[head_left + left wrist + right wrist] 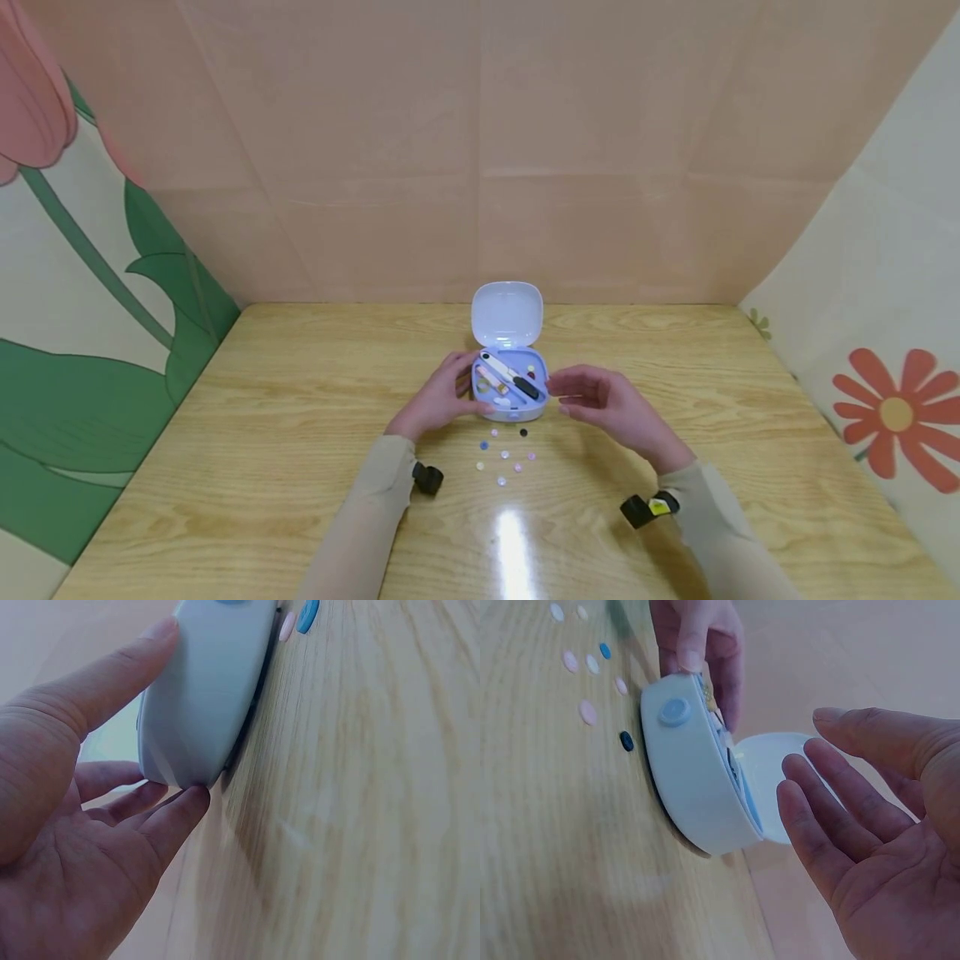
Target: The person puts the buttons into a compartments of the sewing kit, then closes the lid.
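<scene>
The open case (690,776) stands near the counter's (315,392) back edge, gripped at its left side by my left hand (435,404), my right hand (618,412) open beside its right. I judge I'm steadying it; the next move calls for keeping it level, with loose buttons (505,455) in front and room toward both side edges.
</scene>
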The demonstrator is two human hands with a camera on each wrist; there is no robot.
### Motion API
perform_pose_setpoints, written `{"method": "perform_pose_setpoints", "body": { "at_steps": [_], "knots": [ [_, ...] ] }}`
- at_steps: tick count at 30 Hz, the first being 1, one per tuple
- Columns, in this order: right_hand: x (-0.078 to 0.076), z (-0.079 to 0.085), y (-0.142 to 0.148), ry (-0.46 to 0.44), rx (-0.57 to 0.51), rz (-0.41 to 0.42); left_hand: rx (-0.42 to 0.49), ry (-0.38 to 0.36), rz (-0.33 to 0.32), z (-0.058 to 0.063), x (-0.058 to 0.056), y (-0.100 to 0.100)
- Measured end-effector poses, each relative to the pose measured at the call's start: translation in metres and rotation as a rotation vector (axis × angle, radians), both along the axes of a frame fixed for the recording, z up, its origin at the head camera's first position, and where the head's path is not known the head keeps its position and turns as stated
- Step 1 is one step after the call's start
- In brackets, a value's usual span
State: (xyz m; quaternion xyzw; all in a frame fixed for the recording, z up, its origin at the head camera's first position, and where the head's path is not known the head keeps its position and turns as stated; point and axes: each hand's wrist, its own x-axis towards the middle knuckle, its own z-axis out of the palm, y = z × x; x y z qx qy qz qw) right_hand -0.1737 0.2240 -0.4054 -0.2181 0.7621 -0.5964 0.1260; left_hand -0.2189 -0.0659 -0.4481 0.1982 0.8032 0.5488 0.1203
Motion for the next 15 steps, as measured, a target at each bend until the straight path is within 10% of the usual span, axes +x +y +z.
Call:
{"method": "perform_pose_setpoints", "body": {
  "at_steps": [7,15],
  "knots": [
    [0.010,-0.006,-0.002,0.000,-0.026,0.031,0.029,-0.024,-0.010,0.030,0.018,0.001],
    [0.016,-0.009,-0.005,-0.003,-0.030,0.053,0.039,-0.038,-0.020,0.013,0.006,0.001]
  ]
}}
